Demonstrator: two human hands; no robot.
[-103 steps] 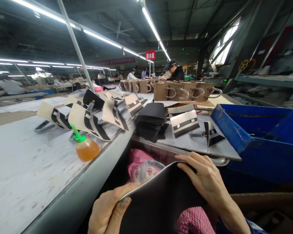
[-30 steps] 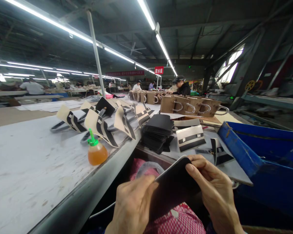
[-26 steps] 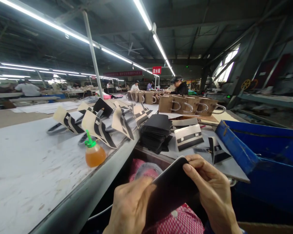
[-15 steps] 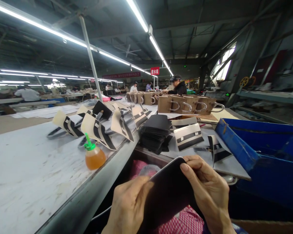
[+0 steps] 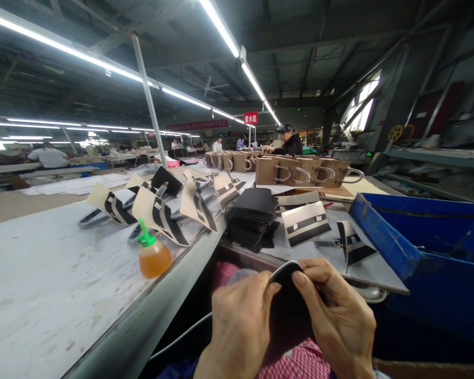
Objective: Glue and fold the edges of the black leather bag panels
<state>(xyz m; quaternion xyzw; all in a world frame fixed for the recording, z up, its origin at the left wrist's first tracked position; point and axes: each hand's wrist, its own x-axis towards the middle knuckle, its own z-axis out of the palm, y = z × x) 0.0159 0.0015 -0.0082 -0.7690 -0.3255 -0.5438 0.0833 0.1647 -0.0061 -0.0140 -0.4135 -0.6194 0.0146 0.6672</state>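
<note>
Between my two hands is a black panel with a pale edge along its rounded top. My left hand pinches that edge from the left, thumb on the black face. My right hand grips the upper right corner, its thumb also pressed on the black face. The fingers behind the panel are partly hidden. Just beyond my hands lies a stack of black panels. Beside it rests a cream piece with black bands. Farther left, a squeeze bottle of amber liquid with a green nozzle stands on the table.
Several cream-and-black bag pieces stand on the white table. Brown bags with wrapped handles line up behind. A blue bin blocks the right side. A co-worker in dark clothing is at the far end.
My left hand has slid right and up along the panel's edge, closer to my right hand. My right hand keeps its grip on the corner, slightly lower.
</note>
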